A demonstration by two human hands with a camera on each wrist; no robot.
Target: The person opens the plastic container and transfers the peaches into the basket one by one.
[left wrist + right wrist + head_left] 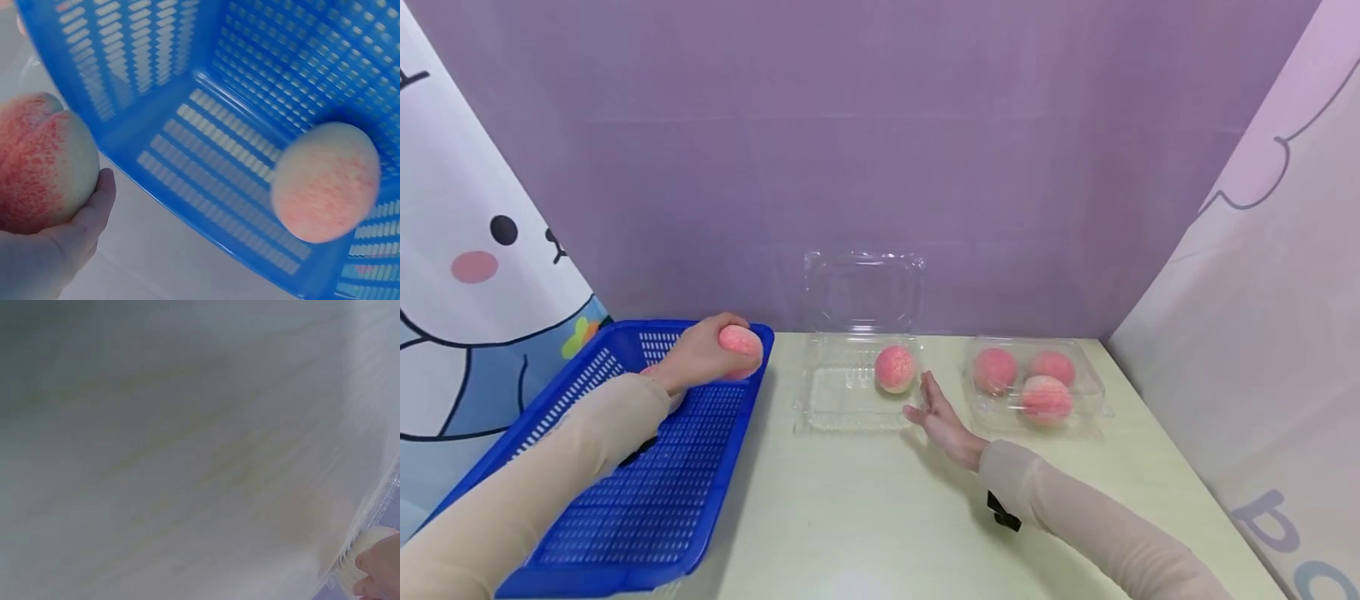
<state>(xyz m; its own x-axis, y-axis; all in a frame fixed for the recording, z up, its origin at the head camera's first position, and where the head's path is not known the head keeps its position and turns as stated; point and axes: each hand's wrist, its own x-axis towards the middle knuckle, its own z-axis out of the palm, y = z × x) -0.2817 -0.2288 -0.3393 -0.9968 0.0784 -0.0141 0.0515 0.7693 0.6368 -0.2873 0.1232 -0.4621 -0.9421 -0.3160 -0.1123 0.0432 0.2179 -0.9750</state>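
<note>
My left hand [696,354] grips a pink and cream peach [740,340] over the back right rim of the blue basket [647,508]. In the left wrist view, its fingers and thumb lie around the peach, just outside the basket wall. Another peach [328,181] lies in the basket, mostly hidden behind the left hand in the head view. An open clear plastic clamshell box [842,408] stands mid-table with its lid raised and one peach [895,369] at its right side. Beside that box, my right hand [947,425] holds nothing, fingers extended near the peach.
A second clear box [1086,400] with three peaches sits to the right of the right hand. Behind the table hangs a purple cloth [865,167], and printed cloths [1262,333] flank both sides. A sleeve fold fills most of the right wrist view.
</note>
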